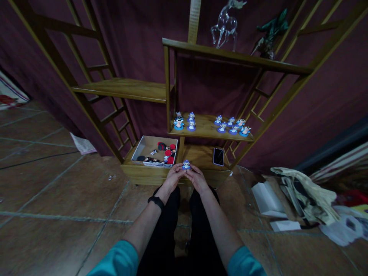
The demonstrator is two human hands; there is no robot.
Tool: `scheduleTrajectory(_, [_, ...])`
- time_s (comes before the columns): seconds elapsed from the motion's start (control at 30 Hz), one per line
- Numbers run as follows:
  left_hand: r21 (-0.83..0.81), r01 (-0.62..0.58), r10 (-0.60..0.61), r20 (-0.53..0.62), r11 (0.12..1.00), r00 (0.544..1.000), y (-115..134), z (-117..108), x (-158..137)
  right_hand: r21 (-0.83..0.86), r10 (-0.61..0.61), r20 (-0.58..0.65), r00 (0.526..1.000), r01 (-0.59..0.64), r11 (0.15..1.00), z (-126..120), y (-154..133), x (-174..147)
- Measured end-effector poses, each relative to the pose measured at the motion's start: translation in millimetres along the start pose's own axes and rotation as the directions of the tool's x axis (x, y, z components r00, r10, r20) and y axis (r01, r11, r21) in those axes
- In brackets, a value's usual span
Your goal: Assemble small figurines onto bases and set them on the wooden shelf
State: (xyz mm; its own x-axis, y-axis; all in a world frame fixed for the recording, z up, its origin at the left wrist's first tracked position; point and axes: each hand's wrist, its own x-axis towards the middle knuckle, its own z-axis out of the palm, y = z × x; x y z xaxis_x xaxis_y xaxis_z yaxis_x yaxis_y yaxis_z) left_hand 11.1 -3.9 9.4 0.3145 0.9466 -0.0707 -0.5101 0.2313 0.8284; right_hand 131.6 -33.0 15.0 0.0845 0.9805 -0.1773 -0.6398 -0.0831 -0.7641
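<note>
Between the fingertips of my left hand and my right hand is a small blue-and-white figurine, held upright in front of the lowest board. Both hands are closed on its base from either side. Just left of them, an open cardboard box contains several red, black and white figurines. Above, more figurines stand on the middle shelf: a group at the left, with a blue-and-white figurine among them, and another group at the right, ending in a pink-and-blue figurine.
A phone lies on the lowest board at the right. On the top shelf stand a clear glass deer and a dark green ornament. Cloth, a white box and plastic bags lie on the floor at right.
</note>
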Motion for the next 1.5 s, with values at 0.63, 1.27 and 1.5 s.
scheduleTrajectory(0.63, [-0.137, 0.119, -0.130, -0.072, 0.983, 0.989, 6.2, -1.4, -1.4, -0.114, -0.027, -0.081, 0.996, 0.018, 0.993, -4.4, 2.7, 1.4])
scheduleTrajectory(1.27, [-0.096, 0.132, -0.137, -0.045, 0.987, 0.990, 7.3, -1.5, 0.5, -0.154, -0.017, -0.113, 0.993, -0.001, 0.988, -2.0, 0.4, 1.0])
scheduleTrajectory(1.5, [-0.061, 0.107, -0.109, -0.016, 0.992, 0.994, 6.3, -0.7, -1.5, -0.148, -0.011, -0.119, 0.993, -0.007, 0.989, -3.2, -1.1, 0.6])
